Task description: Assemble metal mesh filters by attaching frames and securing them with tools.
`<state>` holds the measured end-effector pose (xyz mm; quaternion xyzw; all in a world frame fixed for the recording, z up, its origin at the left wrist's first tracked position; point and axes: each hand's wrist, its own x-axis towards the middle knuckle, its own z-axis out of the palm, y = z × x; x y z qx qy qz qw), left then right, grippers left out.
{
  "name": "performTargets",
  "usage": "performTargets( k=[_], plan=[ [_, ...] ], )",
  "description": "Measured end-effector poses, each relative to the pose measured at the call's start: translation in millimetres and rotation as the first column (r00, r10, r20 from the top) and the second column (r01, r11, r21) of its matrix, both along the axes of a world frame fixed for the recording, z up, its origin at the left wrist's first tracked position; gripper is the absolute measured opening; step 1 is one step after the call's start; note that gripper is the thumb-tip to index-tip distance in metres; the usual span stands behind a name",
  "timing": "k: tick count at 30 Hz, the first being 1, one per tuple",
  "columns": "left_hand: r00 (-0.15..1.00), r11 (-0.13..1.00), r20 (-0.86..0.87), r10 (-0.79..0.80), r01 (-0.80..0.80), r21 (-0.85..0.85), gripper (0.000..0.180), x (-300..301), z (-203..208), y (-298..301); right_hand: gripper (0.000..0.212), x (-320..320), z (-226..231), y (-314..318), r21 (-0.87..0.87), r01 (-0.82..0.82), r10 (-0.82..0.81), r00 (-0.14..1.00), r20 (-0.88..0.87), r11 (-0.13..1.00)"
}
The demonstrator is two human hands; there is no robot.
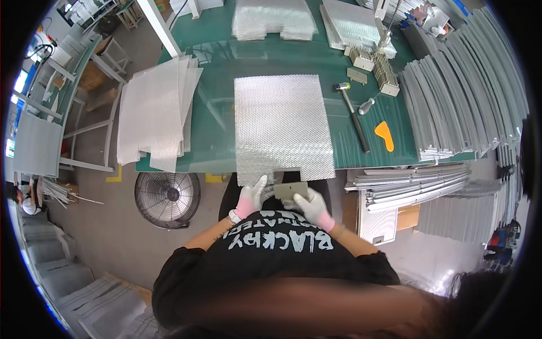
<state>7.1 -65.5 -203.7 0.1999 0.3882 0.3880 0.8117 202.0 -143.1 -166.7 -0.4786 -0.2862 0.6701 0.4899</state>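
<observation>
A silvery mesh sheet [285, 121] lies in front of me, its notched near edge sticking out past the table edge. My left hand [249, 201], in a white and pink glove, is closed at the left tab of that edge. Its thumb lies over the sheet; the other fingers are partly hidden. In my right hand [310, 208], gloved alike, is a small grey-beige rectangular plate [291, 190], gripped at its lower right. The plate is just below the sheet's notch, in front of my body.
On the green table [217, 130] are stacked mesh sheets [152, 107], a hammer [355, 121], a screwdriver [366, 105], a yellow scraper [384, 136] and boxes of small plates [385, 78]. Tall grey panel stacks [463, 90] stand on the right. A floor fan [167, 199] is below left.
</observation>
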Motion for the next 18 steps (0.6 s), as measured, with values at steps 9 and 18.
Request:
performTargets(
  k=[9,18],
  plan=[
    [1.0,0.993,-0.002,-0.026,0.026,-0.116,0.028,4,-10,-14,0.026,-12,-48,-4,-0.087,0.139,-0.164,0.875,-0.456,0.986],
    [0.987,0.99,-0.077,-0.138,0.136,-0.036,0.044,10,7,-20,0.026,-10,-32,5,-0.064,0.106,-0.113,0.987,-0.113,0.992]
  ],
)
